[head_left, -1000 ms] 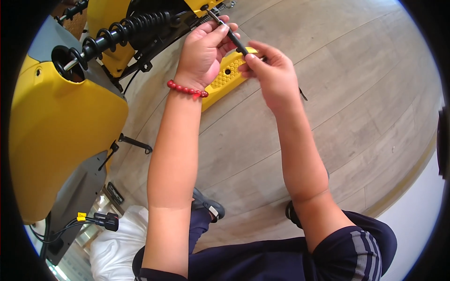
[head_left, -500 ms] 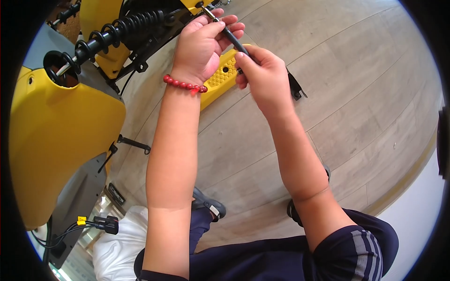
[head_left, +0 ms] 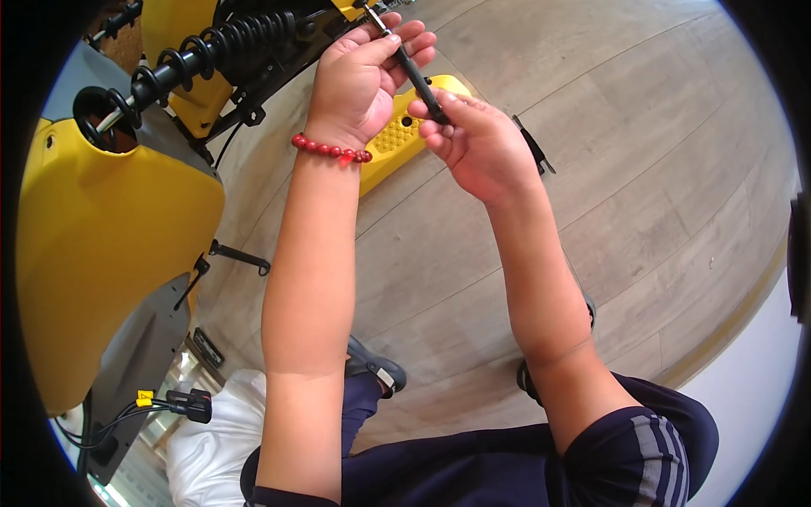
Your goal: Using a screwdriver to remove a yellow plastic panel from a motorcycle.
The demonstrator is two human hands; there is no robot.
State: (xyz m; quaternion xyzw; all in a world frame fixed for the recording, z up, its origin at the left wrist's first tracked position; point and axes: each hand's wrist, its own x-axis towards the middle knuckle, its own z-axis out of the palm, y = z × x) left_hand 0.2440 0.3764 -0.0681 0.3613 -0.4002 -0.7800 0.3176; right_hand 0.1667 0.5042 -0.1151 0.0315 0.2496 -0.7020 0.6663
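A slim hand driver with a black grip and a silver shaft slants across the upper middle. Its silver end reaches a yellow part at the top edge; exactly what it meets there is too small to tell. My left hand, palm up, supports the shaft end, the thumb pressed on it and the fingertips curled beyond. My right hand pinches the grip's lower end between thumb and fingers, its palm turned partly upward. Below the driver, a yellow textured plastic panel lies on the floor, partly behind my left wrist.
At the left stands a yellow and grey vehicle body with a black coil-spring shock absorber. A thin black bracket juts from it. A cable with a black connector hangs lower left. A black part lies beyond my right hand.
My right hand has rolled from back-up to palm partly up at the driver's lower end. The grip has tilted slightly steeper. My left hand has barely shifted.
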